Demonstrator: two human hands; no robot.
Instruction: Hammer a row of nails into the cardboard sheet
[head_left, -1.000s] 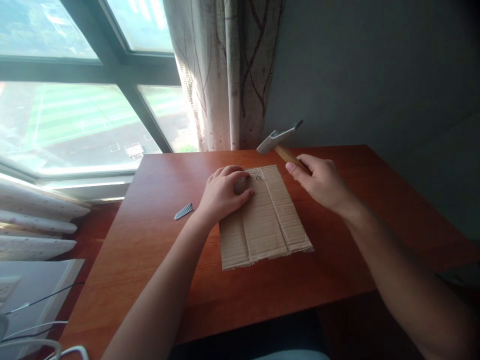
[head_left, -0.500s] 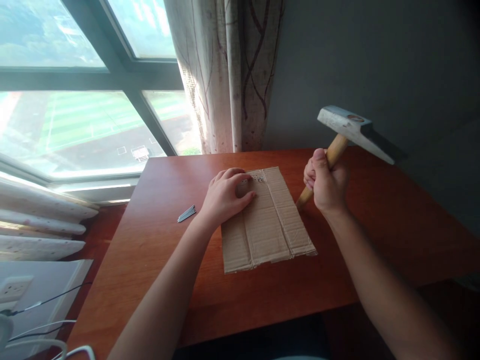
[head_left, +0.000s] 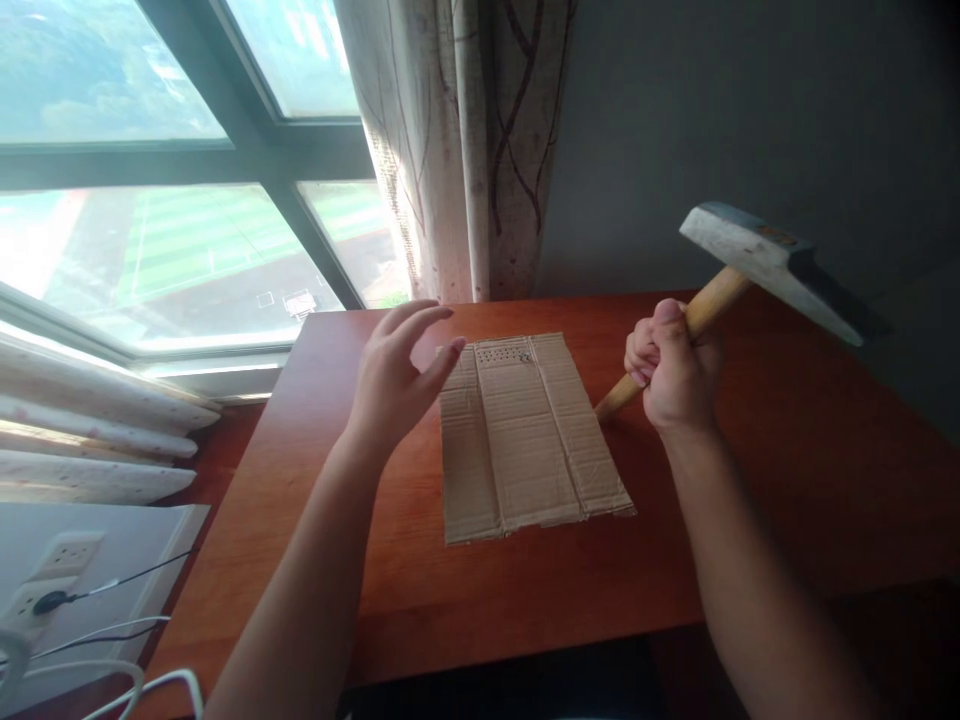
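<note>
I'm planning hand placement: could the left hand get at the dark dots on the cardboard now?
Probably yes. The left hand is open near the far left corner of the cardboard, and nothing visible stands between it and the dark dots; the hammer, in the right hand, is off to the right.

The reddish-brown wooden counter [head_left: 420,600] carries the cardboard [head_left: 529,430], lying flat between the left fingers [head_left: 424,322] and right fingers [head_left: 638,352], its small holes [head_left: 501,354] nearer the left.
</note>
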